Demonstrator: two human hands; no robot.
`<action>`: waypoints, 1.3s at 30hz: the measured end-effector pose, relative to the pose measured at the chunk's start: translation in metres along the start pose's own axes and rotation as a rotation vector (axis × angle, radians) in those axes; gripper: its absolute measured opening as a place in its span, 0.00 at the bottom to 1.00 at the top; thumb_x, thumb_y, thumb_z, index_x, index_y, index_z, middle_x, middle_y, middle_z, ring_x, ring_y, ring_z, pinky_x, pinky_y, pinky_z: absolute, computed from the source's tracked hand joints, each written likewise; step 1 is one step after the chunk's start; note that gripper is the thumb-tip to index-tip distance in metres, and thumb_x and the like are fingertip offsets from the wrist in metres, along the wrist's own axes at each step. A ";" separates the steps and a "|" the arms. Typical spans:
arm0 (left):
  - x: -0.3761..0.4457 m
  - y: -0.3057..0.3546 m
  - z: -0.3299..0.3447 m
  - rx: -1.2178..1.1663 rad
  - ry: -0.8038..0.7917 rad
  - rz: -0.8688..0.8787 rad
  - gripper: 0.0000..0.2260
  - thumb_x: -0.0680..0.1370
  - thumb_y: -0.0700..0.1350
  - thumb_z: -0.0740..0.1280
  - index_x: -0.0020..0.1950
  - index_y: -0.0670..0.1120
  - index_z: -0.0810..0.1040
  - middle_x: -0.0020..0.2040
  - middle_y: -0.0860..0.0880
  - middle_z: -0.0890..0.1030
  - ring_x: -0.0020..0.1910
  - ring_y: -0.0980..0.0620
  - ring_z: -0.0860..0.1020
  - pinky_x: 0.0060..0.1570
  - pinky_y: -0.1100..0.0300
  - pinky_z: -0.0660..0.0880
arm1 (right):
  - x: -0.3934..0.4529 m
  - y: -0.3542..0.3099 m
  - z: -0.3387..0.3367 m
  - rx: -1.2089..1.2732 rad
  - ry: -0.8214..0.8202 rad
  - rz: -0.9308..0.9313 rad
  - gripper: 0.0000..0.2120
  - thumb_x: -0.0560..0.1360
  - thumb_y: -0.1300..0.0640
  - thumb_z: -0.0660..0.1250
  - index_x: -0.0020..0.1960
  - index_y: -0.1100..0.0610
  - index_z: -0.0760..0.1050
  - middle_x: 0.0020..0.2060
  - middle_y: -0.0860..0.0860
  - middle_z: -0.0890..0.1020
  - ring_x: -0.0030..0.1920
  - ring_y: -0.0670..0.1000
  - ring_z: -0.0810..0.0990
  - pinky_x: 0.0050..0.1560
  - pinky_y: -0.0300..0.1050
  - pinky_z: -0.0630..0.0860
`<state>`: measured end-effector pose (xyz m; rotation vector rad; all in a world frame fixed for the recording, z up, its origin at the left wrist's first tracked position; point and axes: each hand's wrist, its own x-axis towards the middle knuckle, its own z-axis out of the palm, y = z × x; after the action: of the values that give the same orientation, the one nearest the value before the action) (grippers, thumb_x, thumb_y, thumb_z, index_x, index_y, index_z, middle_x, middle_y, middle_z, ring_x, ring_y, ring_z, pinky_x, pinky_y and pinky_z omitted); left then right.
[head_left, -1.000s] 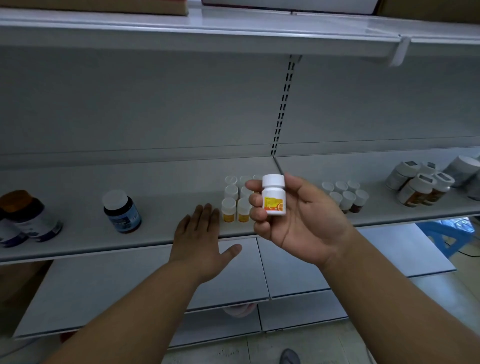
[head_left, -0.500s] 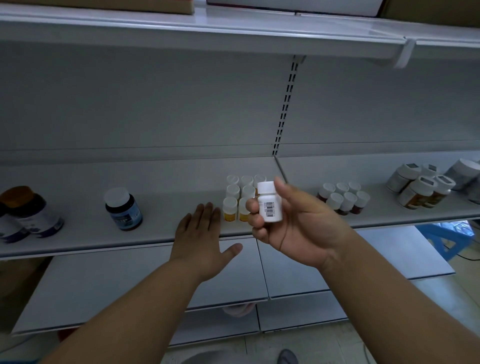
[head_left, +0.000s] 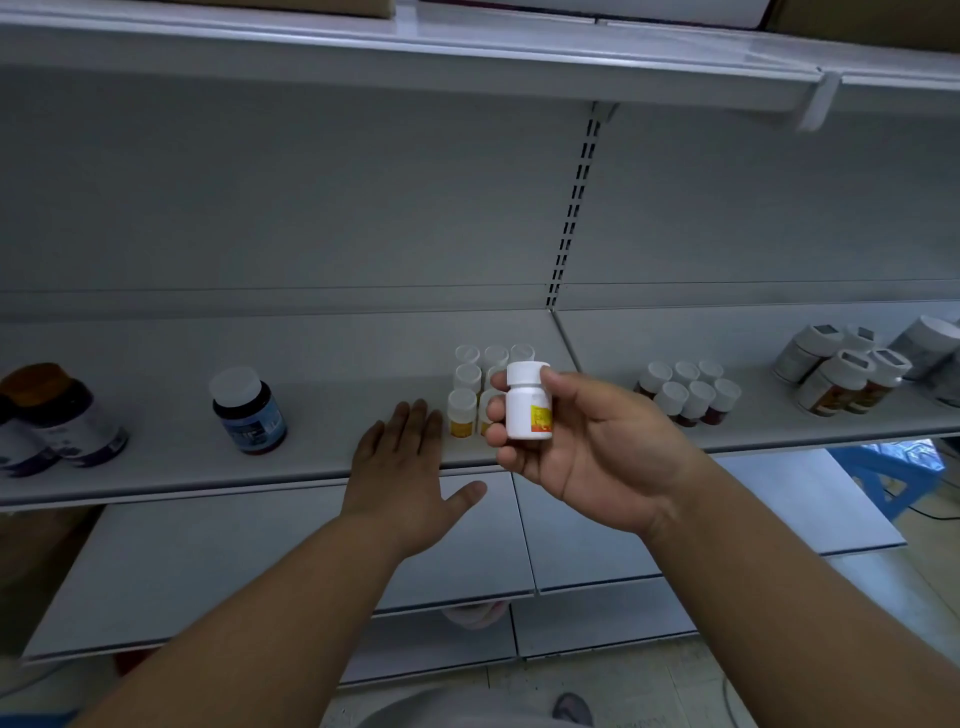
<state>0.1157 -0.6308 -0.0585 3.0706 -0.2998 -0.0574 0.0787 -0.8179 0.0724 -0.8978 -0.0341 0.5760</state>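
The right hand (head_left: 592, 452) grips a small white bottle (head_left: 529, 402) upright before the shelf (head_left: 332, 462), hiding part of the matching white-capped cluster (head_left: 464, 387) behind it, while the left hand (head_left: 402, 467) lies flat, fingers straight, near a dark jar (head_left: 248, 410)

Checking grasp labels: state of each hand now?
Left hand: open, fingers flat on the shelf.
Right hand: holding the white bottle.
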 end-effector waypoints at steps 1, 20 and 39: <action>0.000 0.000 0.001 0.001 0.001 0.000 0.44 0.75 0.74 0.46 0.81 0.48 0.41 0.82 0.48 0.41 0.80 0.48 0.39 0.77 0.48 0.41 | 0.000 0.000 0.000 -0.017 0.016 -0.026 0.18 0.77 0.55 0.63 0.62 0.64 0.71 0.46 0.61 0.79 0.44 0.57 0.80 0.45 0.48 0.79; 0.000 0.000 0.001 0.027 0.006 0.004 0.44 0.74 0.75 0.44 0.81 0.47 0.42 0.82 0.48 0.42 0.80 0.48 0.40 0.77 0.49 0.40 | 0.000 0.031 -0.026 -1.589 0.366 -1.384 0.16 0.73 0.69 0.72 0.59 0.62 0.75 0.58 0.62 0.79 0.63 0.59 0.77 0.61 0.56 0.75; 0.001 -0.007 0.000 -0.093 0.010 0.069 0.44 0.75 0.73 0.53 0.81 0.49 0.43 0.82 0.48 0.44 0.80 0.48 0.42 0.78 0.49 0.41 | -0.003 -0.009 0.026 0.045 0.195 0.136 0.25 0.67 0.56 0.68 0.61 0.67 0.75 0.38 0.58 0.80 0.31 0.51 0.79 0.29 0.40 0.77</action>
<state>0.1178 -0.6246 -0.0594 2.9643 -0.3913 -0.0522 0.0734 -0.8052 0.0963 -0.9138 0.2168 0.6111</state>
